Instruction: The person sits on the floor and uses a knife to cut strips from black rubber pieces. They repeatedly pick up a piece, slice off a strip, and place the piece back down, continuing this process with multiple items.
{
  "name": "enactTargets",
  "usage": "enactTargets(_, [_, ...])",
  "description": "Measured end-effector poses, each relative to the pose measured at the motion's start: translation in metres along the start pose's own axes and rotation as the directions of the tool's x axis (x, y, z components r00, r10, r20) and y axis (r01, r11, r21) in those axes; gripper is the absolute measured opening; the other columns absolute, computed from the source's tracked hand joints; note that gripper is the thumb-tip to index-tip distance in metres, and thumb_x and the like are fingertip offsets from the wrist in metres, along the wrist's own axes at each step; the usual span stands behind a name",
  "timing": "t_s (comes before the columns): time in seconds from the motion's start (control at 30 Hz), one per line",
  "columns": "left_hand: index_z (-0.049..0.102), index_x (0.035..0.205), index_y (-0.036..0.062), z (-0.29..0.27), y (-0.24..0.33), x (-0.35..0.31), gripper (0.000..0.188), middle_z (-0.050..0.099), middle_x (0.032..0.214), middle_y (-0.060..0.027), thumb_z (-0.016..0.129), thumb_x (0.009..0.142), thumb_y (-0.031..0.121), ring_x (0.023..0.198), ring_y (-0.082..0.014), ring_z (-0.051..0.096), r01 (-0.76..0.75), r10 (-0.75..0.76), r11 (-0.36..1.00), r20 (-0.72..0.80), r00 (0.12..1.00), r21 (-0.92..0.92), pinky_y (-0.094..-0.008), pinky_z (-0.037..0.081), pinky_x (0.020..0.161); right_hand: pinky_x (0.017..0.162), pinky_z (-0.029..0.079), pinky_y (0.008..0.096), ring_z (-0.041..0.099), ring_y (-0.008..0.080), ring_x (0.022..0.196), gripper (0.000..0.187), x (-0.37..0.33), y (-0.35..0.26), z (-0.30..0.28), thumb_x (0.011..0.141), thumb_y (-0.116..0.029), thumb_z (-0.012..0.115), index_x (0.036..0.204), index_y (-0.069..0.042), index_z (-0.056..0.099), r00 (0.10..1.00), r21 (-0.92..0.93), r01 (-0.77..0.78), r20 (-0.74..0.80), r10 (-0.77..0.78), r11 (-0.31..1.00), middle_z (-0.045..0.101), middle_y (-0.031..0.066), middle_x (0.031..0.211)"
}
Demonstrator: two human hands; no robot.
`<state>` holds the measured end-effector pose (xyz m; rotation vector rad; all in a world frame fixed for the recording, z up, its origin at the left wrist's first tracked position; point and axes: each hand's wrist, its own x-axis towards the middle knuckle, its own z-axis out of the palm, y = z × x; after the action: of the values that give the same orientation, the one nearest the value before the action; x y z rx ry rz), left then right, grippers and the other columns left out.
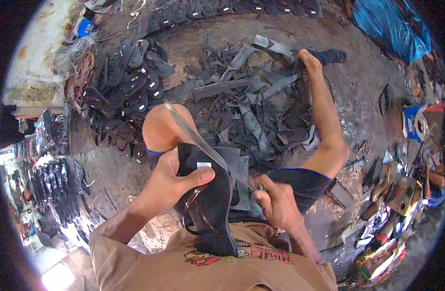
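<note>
My left hand (171, 182) grips a black sandal (210, 194) in front of my chest, its thumb pressed beside a small white label on the footbed. Thin straps with a shiny trim arch over the sandal's lower part. Along its right edge a long grey rubber strip (195, 138) peels away and curls up past my knee. My right hand (278, 201) is closed on what looks like a knife (244, 180), its blade meeting the sandal's edge; the handle is hidden in the fist. A grey flat piece (241, 194) lies behind the sandal on my lap.
Rubber offcuts (246, 97) cover the floor between my legs. A heap of black sandals (135, 82) lies to the left, and a row of sandals (222, 8) runs along the back. A blue tarp (390, 24) is at the far right; scissors (362, 149) lie by my right knee.
</note>
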<state>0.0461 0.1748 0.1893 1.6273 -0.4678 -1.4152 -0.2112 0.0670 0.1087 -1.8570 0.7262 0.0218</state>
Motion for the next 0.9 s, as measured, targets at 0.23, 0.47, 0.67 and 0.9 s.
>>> enactTargets(0.23, [0.064, 0.119, -0.0001, -0.007, 0.006, 0.006, 0.041, 0.071, 0.104, -0.0027, 0.083, 0.091, 0.025, 0.095, -0.0100, 0.065, 0.067, -0.067, 0.998, -0.022, 0.998, 0.005, -0.0289, 0.054, 0.085, 0.082, 0.054, 0.0581, 0.069, 0.0494, 0.086, 0.050, 0.093, -0.065, -0.065, 0.106, -0.046, 0.047, 0.131, -0.005, 0.062, 0.944, -0.101, 0.148, 0.313, -0.110, 0.984, 0.072, 0.0282, 0.088])
enactTargets(0.47, [0.062, 0.130, 0.0031, -0.002, 0.040, 0.010, 0.038, 0.071, 0.116, -0.0073, 0.074, 0.098, 0.019, 0.104, -0.0162, 0.068, -0.255, 0.189, 0.836, -0.182, 0.965, -0.485, -0.0371, 0.057, 0.093, 0.051, 0.040, 0.0332, 0.051, 0.0154, 0.056, 0.053, 0.143, -0.005, -0.041, 0.111, -0.047, 0.040, 0.128, -0.002, 0.061, 0.984, 0.323, 0.158, -0.128, -0.122, 0.933, 0.050, 0.0034, 0.063])
enactTargets(0.67, [0.062, 0.121, 0.0113, 0.033, 0.019, 0.037, 0.027, 0.070, 0.122, -0.0057, 0.071, 0.096, 0.012, 0.102, -0.0266, 0.072, -0.531, 0.312, 0.589, -0.435, 0.845, -0.609, -0.0430, 0.063, 0.089, 0.054, 0.040, 0.0304, 0.048, 0.0120, 0.057, 0.043, 0.062, 0.037, -0.045, 0.110, -0.041, 0.043, 0.117, -0.004, 0.064, 0.824, 0.437, 0.107, -0.542, 0.167, 0.893, 0.052, 0.0010, 0.071])
enactTargets(0.9, [0.067, 0.116, 0.0103, 0.078, -0.004, 0.051, 0.022, 0.073, 0.112, -0.0021, 0.075, 0.096, 0.012, 0.102, -0.0170, 0.072, -0.270, 0.144, 0.490, -0.229, 0.963, -0.829, -0.0380, 0.064, 0.089, 0.050, 0.037, 0.0310, 0.047, 0.0102, 0.054, 0.037, -0.035, 0.026, 0.030, 0.109, -0.034, 0.046, 0.112, -0.001, 0.063, 0.876, 0.166, 0.143, -0.480, -0.047, 0.976, 0.050, 0.0013, 0.062])
